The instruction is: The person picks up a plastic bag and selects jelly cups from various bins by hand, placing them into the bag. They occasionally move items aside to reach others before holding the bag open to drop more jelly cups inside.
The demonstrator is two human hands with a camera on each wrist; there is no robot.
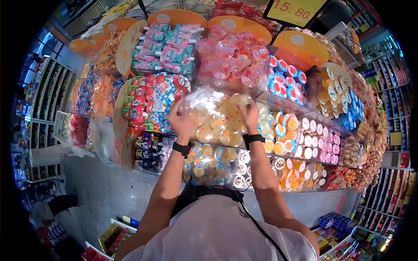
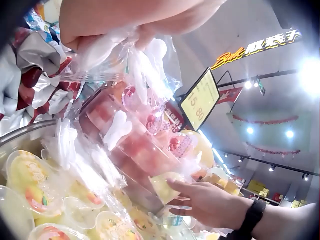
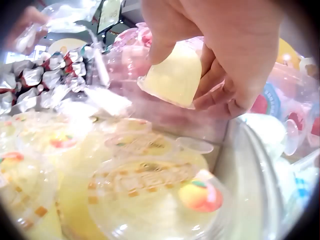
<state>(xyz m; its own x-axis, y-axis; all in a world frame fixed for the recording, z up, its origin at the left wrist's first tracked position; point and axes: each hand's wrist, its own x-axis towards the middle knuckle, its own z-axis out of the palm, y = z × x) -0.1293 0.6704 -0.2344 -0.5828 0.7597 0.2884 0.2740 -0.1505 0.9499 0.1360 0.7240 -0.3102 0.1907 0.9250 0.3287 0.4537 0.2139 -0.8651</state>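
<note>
My right hand (image 1: 250,115) pinches a small jelly cup (image 3: 172,76) of pale yellow jelly between thumb and fingers. It is over a bin of larger clear-lidded jelly cups (image 3: 145,200) with peach pictures on their lids. Across the same bin, my left hand (image 1: 178,121) grips white plastic spoons (image 2: 145,72) in clear wrapping. More wrapped white spoons (image 2: 70,150) lie on the cups below it. Black bands circle both wrists.
Bags of red and blue pouches (image 1: 150,102) fill the bin at left. Pink-wrapped cups (image 1: 235,56) stand behind, teal pouches (image 1: 167,48) back left. A yellow price sign (image 1: 296,12) hangs above. Several small-cup bins (image 1: 315,135) run to the right.
</note>
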